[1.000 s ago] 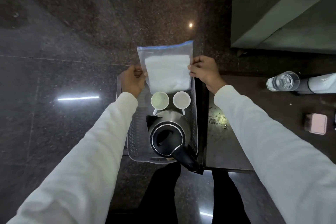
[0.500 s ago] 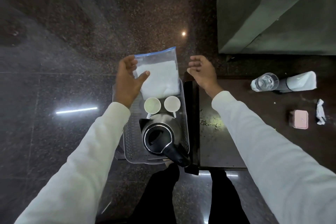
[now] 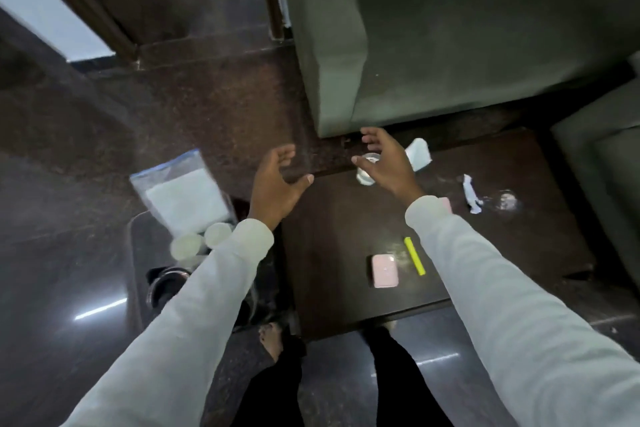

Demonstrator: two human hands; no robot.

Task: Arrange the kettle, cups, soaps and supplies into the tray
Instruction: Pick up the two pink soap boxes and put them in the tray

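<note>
Leftmost, at about nine o'clock, the tray [image 3: 136, 253] sits on the dark floor holding one zip bag [image 3: 183, 194] of white supplies at its far end, two white cups [image 3: 202, 239] side by side just nearer, and one black kettle [image 3: 166, 288] partly hidden under the left sleeve [image 3: 194, 305].

Toward the centre, the left hand [image 3: 277, 184] hovers above the dark table's [image 3: 329, 270] near-left edge, fingers spread wide and thumb out, holding nothing and touching nothing.

At roughly one o'clock, the right hand [image 3: 384, 159] is likewise splayed wide and empty, palm down just over one clear glass [image 3: 363, 177]; whether it touches the glass cannot be told. One white packet [image 3: 419, 152] lies just beyond it.

Nearer, at four o'clock, one pink soap [image 3: 384, 270] lies flat beside one yellow stick [image 3: 414, 255]. Farther right, one crumpled white wrapper [image 3: 471, 198] rests on the table. Both arms reach forward, nearly straight, in white sleeves.
</note>
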